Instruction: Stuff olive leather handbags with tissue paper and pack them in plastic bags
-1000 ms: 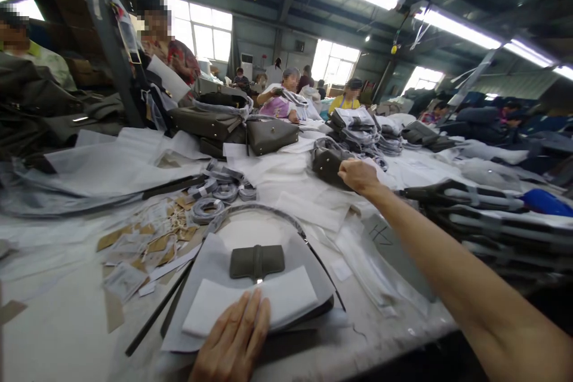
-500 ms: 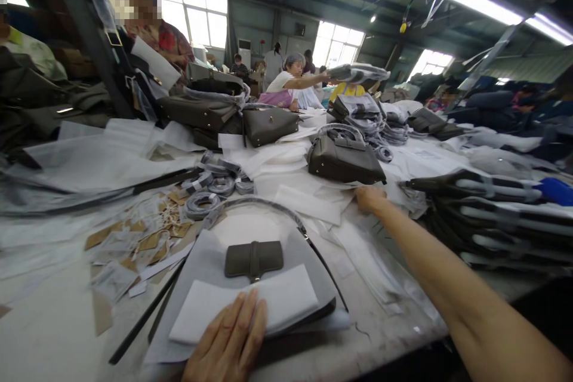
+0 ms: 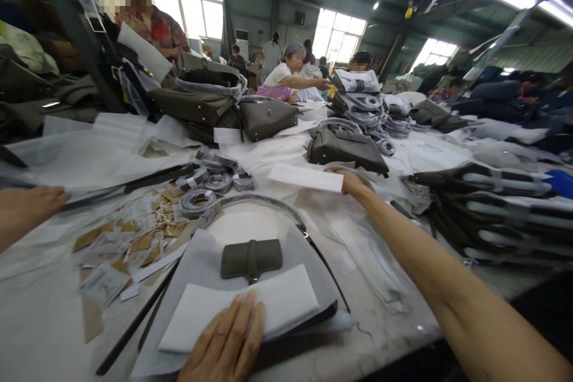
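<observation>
My left hand (image 3: 226, 337) lies flat, fingers stretched, on a folded white sheet (image 3: 286, 292) that covers the lower front of a dark handbag. The bag's grey-brown closure tab (image 3: 264, 255) shows above this sheet, with pale tissue around it. Its plastic-wrapped handle (image 3: 268, 198) arches toward the far side. Out to the right, my right hand (image 3: 353, 182) pinches the end of another folded white sheet (image 3: 302, 178), held up just in front of a second dark handbag (image 3: 344, 152). The fingertips of that hand are partly hidden.
Left of the bag lie brown tags (image 3: 143, 242) with white strings and rolled wrapped straps (image 3: 197, 202). A co-worker's hand (image 3: 42, 200) reaches in at the left edge. Stacked dark bag pieces (image 3: 496, 215) stand at right. Wrapped bags (image 3: 358, 98) are piled farther back.
My right hand has moved left, lifting a white sheet. My left hand stays on the bag. A co-worker's hand has appeared at left, and another person's wrapped bag now rests on the far pile.
</observation>
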A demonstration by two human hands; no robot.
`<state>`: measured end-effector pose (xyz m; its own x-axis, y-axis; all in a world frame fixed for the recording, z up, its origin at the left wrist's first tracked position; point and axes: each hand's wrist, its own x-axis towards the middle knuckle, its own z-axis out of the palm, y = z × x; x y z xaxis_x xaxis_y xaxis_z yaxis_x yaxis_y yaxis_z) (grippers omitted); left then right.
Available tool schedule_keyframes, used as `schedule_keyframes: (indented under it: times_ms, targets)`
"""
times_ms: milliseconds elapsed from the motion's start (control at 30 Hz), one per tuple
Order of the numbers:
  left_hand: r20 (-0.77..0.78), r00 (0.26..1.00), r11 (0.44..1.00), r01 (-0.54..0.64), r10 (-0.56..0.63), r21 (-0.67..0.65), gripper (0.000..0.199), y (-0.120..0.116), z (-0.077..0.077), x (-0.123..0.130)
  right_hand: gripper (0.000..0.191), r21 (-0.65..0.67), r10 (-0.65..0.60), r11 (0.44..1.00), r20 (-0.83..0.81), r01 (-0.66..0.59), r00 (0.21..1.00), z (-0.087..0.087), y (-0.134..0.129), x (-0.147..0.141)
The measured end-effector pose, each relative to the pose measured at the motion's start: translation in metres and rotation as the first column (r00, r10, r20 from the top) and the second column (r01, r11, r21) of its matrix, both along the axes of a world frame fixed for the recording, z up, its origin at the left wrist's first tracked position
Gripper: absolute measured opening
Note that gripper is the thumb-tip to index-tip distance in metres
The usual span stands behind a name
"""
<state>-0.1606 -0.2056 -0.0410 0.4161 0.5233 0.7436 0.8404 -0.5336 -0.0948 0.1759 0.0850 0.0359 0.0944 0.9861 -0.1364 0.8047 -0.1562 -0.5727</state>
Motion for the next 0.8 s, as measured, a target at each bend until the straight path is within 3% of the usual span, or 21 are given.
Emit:
schedule_keyframes:
  times_ms: [167, 400, 567, 700, 800]
  targets:
    - [-0.001, 1.0, 0.999, -0.008, 0.008, 0.052, 0.033, 0.004, -0.004, -0.001, 0.037, 0.057, -0.009, 0.998, -0.431, 0.037, 0.902, 0.015, 0.026, -0.02]
    - [-0.018, 1.0, 0.997, -0.008, 0.009, 0.074, 0.033, 0.006, -0.013, -0.003, 0.043, 0.064, -0.046, 0.991, -0.655, 0.116, 0.755, 0.039, 0.065, -0.023]
    - [-0.018, 1.0, 0.998, -0.016, 0.018, 0.062, 0.032, 0.005, -0.012, -0.002, 0.05, 0.05, -0.04, 0.995, -0.58, 0.085, 0.813, 0.05, 0.065, 0.0]
    - [-0.009, 1.0, 0.999, -0.011, 0.011, 0.039, 0.034, 0.003, -0.009, -0.001, 0.063, 0.033, 0.02, 0.999, -0.379, -0.008, 0.925, 0.053, 0.061, 0.019]
    - [0.001, 1.0, 1.0, -0.009, 0.009, 0.024, 0.035, 0.003, -0.008, -0.001, 0.065, 0.002, 0.04, 0.999, -0.26, -0.041, 0.965, 0.052, 0.057, 0.029]
